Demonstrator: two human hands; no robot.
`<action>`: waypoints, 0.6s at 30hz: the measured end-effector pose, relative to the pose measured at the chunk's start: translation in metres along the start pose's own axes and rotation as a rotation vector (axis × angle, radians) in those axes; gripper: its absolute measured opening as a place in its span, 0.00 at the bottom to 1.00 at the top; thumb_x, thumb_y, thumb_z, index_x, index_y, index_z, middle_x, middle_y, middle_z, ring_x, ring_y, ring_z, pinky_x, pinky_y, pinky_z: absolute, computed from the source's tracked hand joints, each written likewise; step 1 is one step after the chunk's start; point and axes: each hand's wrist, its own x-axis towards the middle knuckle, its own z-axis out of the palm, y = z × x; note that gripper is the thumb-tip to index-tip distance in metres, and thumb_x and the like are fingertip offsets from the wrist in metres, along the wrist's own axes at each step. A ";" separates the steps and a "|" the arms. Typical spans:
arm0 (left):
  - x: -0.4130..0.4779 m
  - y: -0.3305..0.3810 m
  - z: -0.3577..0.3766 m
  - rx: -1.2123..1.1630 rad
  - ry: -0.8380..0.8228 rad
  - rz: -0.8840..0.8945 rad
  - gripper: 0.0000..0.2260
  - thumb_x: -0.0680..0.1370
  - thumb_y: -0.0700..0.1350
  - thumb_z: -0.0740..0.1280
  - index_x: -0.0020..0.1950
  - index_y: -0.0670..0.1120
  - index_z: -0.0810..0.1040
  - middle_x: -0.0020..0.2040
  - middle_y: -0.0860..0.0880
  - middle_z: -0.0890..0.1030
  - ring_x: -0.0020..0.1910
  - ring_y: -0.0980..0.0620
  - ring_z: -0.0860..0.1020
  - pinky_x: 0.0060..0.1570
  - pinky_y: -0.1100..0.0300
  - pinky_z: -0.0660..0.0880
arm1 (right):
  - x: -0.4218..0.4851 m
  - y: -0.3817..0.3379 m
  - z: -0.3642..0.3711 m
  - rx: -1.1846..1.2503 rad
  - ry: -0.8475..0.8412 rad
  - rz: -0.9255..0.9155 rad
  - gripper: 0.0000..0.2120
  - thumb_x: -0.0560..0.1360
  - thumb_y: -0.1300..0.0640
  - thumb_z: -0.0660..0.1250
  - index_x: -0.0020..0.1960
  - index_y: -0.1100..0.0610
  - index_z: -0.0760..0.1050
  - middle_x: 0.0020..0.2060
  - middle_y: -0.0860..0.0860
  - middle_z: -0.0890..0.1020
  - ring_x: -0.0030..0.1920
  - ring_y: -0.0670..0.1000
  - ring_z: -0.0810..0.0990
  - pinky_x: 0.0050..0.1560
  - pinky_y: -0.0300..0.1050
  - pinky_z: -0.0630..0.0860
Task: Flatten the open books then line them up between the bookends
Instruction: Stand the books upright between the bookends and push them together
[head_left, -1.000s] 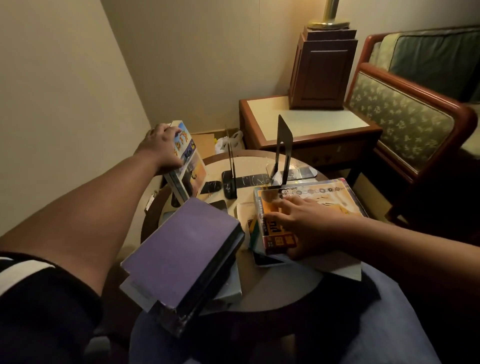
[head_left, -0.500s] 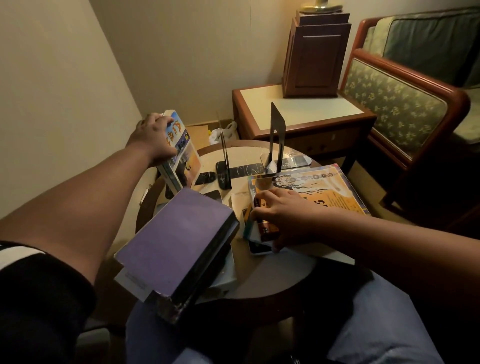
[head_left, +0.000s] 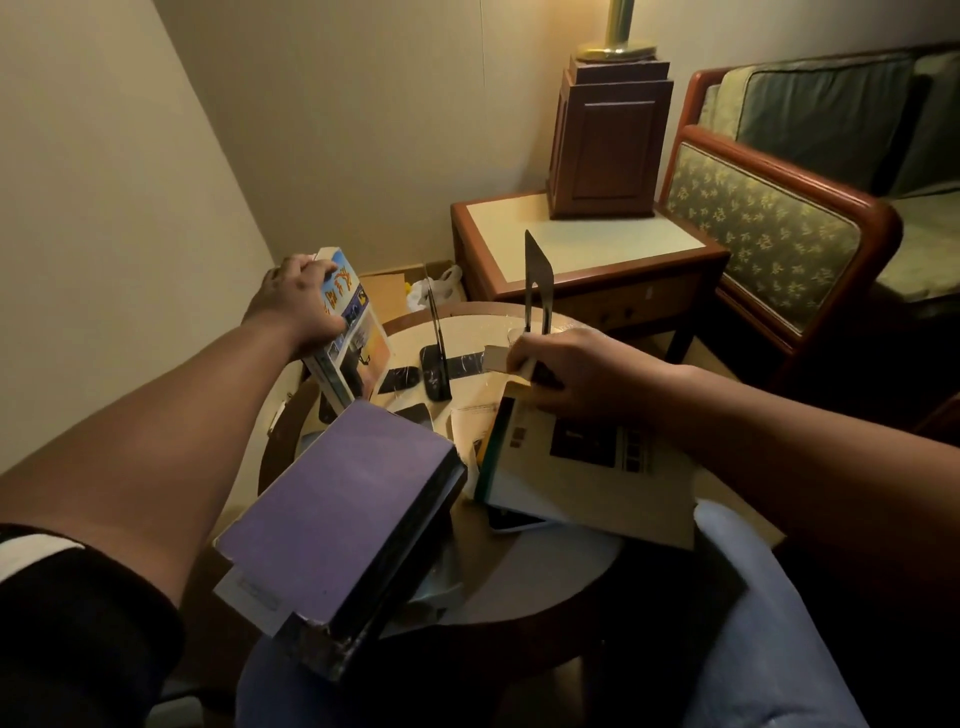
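Note:
My left hand (head_left: 298, 304) grips the top of a colourful book (head_left: 353, 332) that stands upright at the left of the round table (head_left: 519, 592). My right hand (head_left: 576, 371) holds a small pale book by its edge (head_left: 498, 359), lifted just in front of the right bookend (head_left: 535, 280). The thin left bookend (head_left: 435, 332) stands a short way to its left, on a black base. A thick purple book (head_left: 337, 509) lies at the table's near left, overhanging the edge. A large pale book (head_left: 582, 467) lies flat under my right forearm.
A phone (head_left: 511, 522) peeks out from under the large book. Behind the table stands a wooden side table (head_left: 587, 244) with a lamp base (head_left: 610, 135). A patterned armchair (head_left: 763, 228) fills the right. A wall (head_left: 104, 208) runs close on the left.
My right hand has lifted the small orange-covered book off the large book and carried it up toward the right bookend. My left hand still holds the upright book.

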 end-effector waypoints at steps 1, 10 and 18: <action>0.000 0.001 0.000 0.000 0.001 0.001 0.33 0.73 0.49 0.71 0.76 0.49 0.62 0.73 0.42 0.63 0.68 0.38 0.66 0.63 0.43 0.70 | 0.000 0.003 -0.005 0.014 0.039 0.010 0.16 0.77 0.55 0.68 0.64 0.50 0.70 0.54 0.50 0.80 0.51 0.48 0.82 0.46 0.42 0.82; 0.002 -0.002 0.000 -0.041 -0.004 -0.016 0.33 0.72 0.49 0.70 0.75 0.50 0.63 0.73 0.43 0.63 0.68 0.39 0.66 0.65 0.44 0.69 | 0.014 0.017 -0.045 0.242 0.647 0.023 0.13 0.78 0.63 0.67 0.62 0.61 0.73 0.57 0.59 0.81 0.52 0.46 0.80 0.43 0.27 0.77; -0.001 0.000 0.001 -0.029 0.003 -0.022 0.32 0.72 0.49 0.69 0.75 0.50 0.64 0.74 0.43 0.63 0.68 0.39 0.66 0.64 0.44 0.69 | 0.012 0.011 -0.028 0.434 0.956 0.128 0.11 0.77 0.61 0.68 0.59 0.63 0.74 0.48 0.50 0.81 0.44 0.37 0.81 0.39 0.30 0.78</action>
